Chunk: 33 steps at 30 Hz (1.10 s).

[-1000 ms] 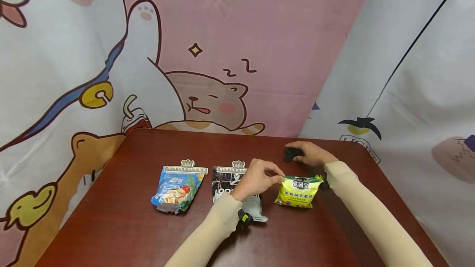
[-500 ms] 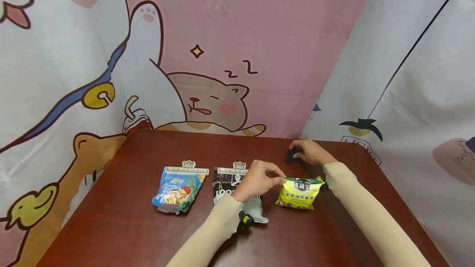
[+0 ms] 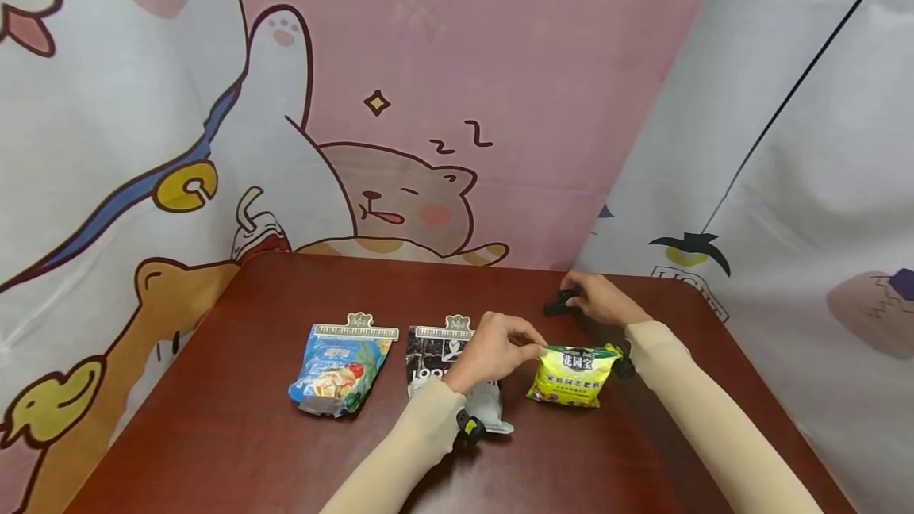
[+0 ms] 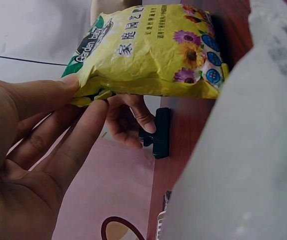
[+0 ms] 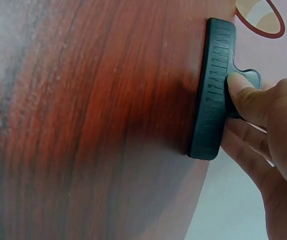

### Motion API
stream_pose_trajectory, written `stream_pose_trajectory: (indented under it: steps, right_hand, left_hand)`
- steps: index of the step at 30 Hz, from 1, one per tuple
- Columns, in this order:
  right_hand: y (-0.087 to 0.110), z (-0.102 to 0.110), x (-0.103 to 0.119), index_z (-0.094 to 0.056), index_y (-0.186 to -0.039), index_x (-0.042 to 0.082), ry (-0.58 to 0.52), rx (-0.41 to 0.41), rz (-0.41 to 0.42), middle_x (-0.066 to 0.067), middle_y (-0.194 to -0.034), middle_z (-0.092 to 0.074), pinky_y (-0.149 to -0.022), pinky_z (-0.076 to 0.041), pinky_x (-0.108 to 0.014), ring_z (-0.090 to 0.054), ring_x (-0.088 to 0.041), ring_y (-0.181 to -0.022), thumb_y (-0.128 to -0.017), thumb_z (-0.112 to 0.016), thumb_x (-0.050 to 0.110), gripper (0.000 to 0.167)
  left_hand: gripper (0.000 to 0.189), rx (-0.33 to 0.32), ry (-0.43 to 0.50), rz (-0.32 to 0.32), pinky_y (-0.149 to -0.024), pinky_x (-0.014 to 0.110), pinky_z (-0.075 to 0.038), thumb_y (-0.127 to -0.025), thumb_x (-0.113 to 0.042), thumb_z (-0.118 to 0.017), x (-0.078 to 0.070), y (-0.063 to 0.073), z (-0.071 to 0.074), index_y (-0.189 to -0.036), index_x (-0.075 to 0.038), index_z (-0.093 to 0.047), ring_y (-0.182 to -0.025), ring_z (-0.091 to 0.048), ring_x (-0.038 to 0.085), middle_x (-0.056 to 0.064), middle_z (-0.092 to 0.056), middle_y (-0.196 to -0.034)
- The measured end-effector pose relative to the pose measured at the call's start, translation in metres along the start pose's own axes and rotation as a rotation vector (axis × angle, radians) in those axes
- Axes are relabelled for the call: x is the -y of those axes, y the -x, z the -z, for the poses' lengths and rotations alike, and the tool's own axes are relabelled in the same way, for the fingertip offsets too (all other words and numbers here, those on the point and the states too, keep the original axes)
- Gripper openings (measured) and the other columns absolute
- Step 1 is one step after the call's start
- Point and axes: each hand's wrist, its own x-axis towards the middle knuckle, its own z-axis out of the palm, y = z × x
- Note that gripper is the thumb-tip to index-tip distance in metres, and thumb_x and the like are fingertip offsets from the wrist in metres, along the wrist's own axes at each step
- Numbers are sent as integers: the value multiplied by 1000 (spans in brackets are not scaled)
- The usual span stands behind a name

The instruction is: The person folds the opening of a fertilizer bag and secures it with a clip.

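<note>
My left hand (image 3: pixel 495 349) pinches the top left corner of a yellow fertilizer bag (image 3: pixel 569 379) between thumb and fingers. In the left wrist view the bag's flower print and green top edge show. Behind it, near the far edge of the table, my right hand (image 3: pixel 601 299) grips a black bag clip (image 5: pixel 214 90) by its handle. The right wrist view shows the clip's long ruled bar facing the table, with my thumb pressed on the handle. Its fingers lie partly hidden behind the clip.
A blue food bag (image 3: pixel 341 371) with a pale clip (image 3: pixel 357 328) lies at the left. Beside it rests a black and white bag (image 3: pixel 493 407), also clipped and partly covered by my left arm. The reddish-brown table (image 3: pixel 214 435) meets a cartoon-printed cloth (image 3: pixel 557 101) at the back.
My right hand shifts slightly and turns the black clip, so its bar lies more sideways. The left hand stays on the yellow bag's corner.
</note>
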Motion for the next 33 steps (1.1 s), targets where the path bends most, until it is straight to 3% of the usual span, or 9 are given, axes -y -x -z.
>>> stream_pose_trajectory:
  steps: [4, 8, 15, 21, 30, 33]
  right_hand:
    - [5, 2, 1, -66, -128, -3, 12, -24, 21, -20, -121, -70, -88, -57, -53, -69, -35, -108, -95, -71, 4, 35]
    - [8, 1, -2, -71, -123, -1, 25, -54, 30, -19, -119, -71, -89, -56, -53, -68, -36, -108, -95, -73, 9, 30]
    - [12, -6, 3, -71, -124, 5, -68, -79, -79, -16, -121, -72, -91, -56, -53, -69, -34, -110, -98, -71, 19, 30]
    - [20, -8, 7, -73, -120, 7, -113, -130, -138, -14, -118, -73, -89, -57, -53, -69, -32, -107, -96, -73, 17, 26]
    - [34, -2, 18, -77, -113, 13, -175, -181, -179, -10, -114, -74, -67, -54, -30, -67, -19, -83, -93, -76, 16, 20]
    - [38, 0, 23, -77, -111, 14, -203, -191, -200, -10, -112, -74, -64, -53, -29, -65, -17, -79, -92, -78, 16, 19]
  left_hand:
    - [5, 5, 3, -3, -66, 15, -54, -92, -18, -78, 1, -1, 0, -93, -19, -83, -72, -69, -3, -7, -79, -92]
    - [5, 4, -7, -19, -67, 14, -54, -92, -19, -78, 2, -3, -1, -94, -19, -83, -73, -69, -3, -6, -79, -92]
    - [5, 4, -9, -15, -67, 15, -54, -92, -19, -79, 5, -3, -1, -94, -20, -83, -73, -69, -3, -7, -79, -91]
    - [5, 6, -13, -18, -67, 14, -54, -92, -18, -79, 3, -2, -2, -94, -18, -83, -72, -68, -6, -6, -79, -91]
    - [5, 3, -8, -11, -67, 14, -54, -91, -18, -79, 3, -2, -2, -94, -18, -83, -71, -68, -6, -7, -79, -91]
    - [5, 1, -10, -9, -67, 14, -54, -91, -17, -79, 3, -2, -2, -93, -19, -83, -71, -67, -6, -7, -79, -91]
